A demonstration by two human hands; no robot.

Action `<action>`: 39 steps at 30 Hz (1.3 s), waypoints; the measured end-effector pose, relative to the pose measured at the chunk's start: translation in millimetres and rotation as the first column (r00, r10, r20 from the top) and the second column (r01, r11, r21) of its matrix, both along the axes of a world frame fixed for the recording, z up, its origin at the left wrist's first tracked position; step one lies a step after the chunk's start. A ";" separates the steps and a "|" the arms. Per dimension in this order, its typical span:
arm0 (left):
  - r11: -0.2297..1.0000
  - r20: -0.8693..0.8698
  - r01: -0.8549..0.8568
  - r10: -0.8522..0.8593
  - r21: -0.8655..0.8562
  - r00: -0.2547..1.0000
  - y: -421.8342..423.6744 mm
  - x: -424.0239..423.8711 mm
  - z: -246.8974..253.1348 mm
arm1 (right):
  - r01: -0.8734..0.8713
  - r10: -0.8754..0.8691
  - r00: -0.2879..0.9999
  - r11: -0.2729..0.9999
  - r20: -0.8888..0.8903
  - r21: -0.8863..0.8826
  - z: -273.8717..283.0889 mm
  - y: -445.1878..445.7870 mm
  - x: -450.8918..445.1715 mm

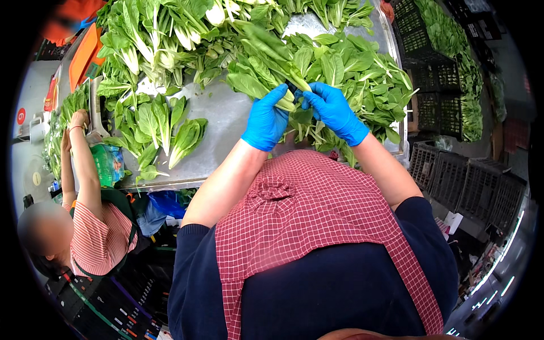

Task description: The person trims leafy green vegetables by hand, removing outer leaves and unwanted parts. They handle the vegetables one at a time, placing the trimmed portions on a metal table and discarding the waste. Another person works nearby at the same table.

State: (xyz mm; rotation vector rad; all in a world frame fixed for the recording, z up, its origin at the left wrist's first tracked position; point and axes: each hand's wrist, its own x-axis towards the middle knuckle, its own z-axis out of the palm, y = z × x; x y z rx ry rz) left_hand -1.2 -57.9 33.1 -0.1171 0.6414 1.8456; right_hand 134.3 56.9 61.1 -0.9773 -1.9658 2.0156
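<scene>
Blue gloves cover both of my hands, which are close together over the near part of a metal table (pixel 212 127). My left hand (pixel 267 119) grips several stalks of leafy greens (pixel 250 83) by their pale bases. In my right hand (pixel 335 112), finger and thumb pinch the base of another leafy stalk (pixel 272 46), whose leaves point up and left. A loose pile of cut greens (pixel 365 76) lies right beside and behind my right hand. Further left on the table rest separate small heads of greens (pixel 187 140).
A large heap of leafy greens (pixel 148 38) covers the table's far left. At the left edge a co-worker (pixel 102 238) reaches into greens. Black plastic crates (pixel 437 80), some with greens, stand at the right, with more crates (pixel 467 187) nearer.
</scene>
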 end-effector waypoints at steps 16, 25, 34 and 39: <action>0.988 -0.061 -0.038 0.029 -0.148 0.998 8.5 7.3 7.6 | -0.074 0.008 0.987 0.910 0.162 0.407 2.1 -25.8 -1.1; 0.986 -0.170 -0.064 0.038 -0.153 0.985 10.5 14.0 8.3 | 0.265 -0.261 0.964 0.962 -0.054 0.073 -16.4 -35.9 -1.3; 0.985 -0.259 -0.070 0.026 -0.160 0.966 13.7 28.5 18.9 | 0.518 -0.623 0.780 0.703 -0.068 -0.487 -13.5 -34.0 -5.4; 0.999 0.024 0.048 -0.048 0.000 0.999 5.0 4.1 -33.0 | 0.571 -0.605 0.796 0.746 0.007 -0.343 -15.2 -27.9 -4.4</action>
